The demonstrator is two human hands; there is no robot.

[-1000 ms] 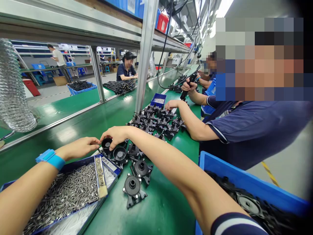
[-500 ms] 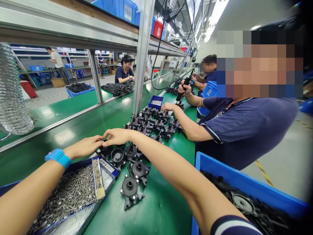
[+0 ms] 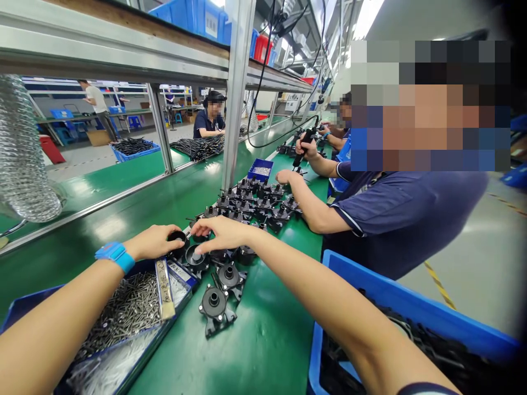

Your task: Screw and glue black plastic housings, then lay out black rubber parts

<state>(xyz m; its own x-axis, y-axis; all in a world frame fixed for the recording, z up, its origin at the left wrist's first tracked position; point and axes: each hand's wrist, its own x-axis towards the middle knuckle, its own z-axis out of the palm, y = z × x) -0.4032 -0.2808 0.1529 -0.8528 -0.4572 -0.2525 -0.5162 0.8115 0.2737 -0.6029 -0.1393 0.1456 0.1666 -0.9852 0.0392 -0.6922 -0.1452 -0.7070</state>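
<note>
My left hand (image 3: pixel 154 242) has its fingers wrapped round the rim of a black round cup-shaped housing (image 3: pixel 178 238), just beyond the screw tray. My right hand (image 3: pixel 224 233) reaches over the parts with thumb and fingers spread. Its thumb hangs over, perhaps touching, a second open black housing (image 3: pixel 196 260); I see nothing held in it. Closer to me lie two black housings with a raised centre spout, a near one (image 3: pixel 214 302) and one behind it (image 3: pixel 229 275), with bright screws at their edges.
A blue tray (image 3: pixel 135 378) of loose metal screws stands at left, bearing a labelled strip (image 3: pixel 164 288). Several similar housings (image 3: pixel 263 203) crowd the green bench. At right, a blue bin (image 3: pixel 325 323) holds black parts; beside it a co-worker (image 3: pixel 382 219) uses a black power screwdriver (image 3: pixel 304 147).
My hands, together over the far housing before, are now apart. The right one has shifted right and spread its fingers; the left is round the housing's rim. The view has shifted slightly.
</note>
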